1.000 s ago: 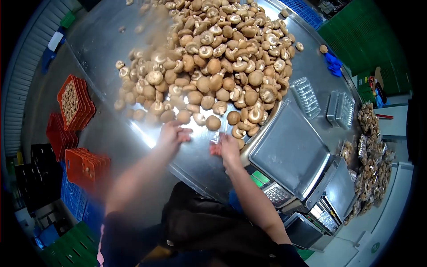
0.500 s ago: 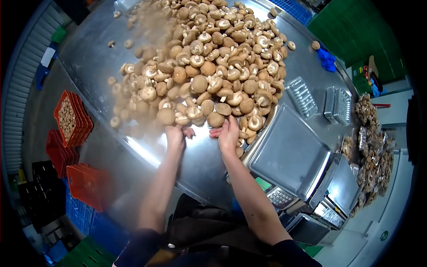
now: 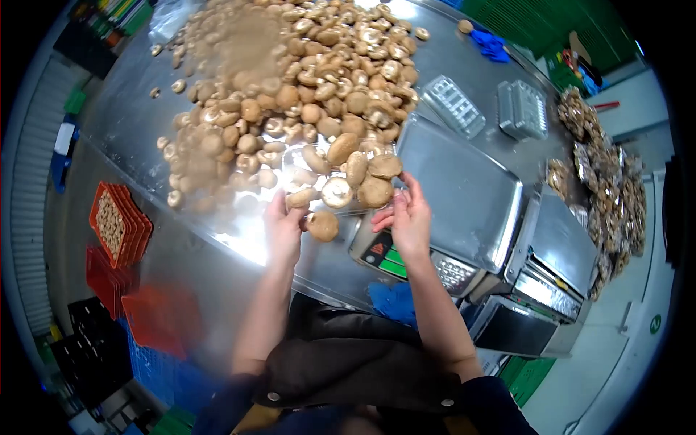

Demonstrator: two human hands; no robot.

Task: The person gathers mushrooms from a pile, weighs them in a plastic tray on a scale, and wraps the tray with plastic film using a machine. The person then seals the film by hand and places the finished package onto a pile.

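A clear plastic tray (image 3: 355,148) with several brown mushrooms in it is held up between both hands, in front of a large mushroom pile (image 3: 319,80) on the metal table. My left hand (image 3: 285,228) is closed on mushrooms at the tray's left end; one mushroom (image 3: 322,226) sticks out beside its fingers. At the tray's right end, my right hand (image 3: 407,217) has its fingers against the edge, beside the lowest mushroom. Part of the tray is hard to see through glare.
A scale (image 3: 464,188) with a metal plate stands right of the hands. Beyond it lie clear trays (image 3: 453,106), a blue glove (image 3: 490,45) and packed mushrooms (image 3: 612,196). Red crates (image 3: 119,225) stand on the floor at left.
A filled clear tray is now lifted in front of the pile between the hands. The view has shifted, and the scale's display and more of its body now show.
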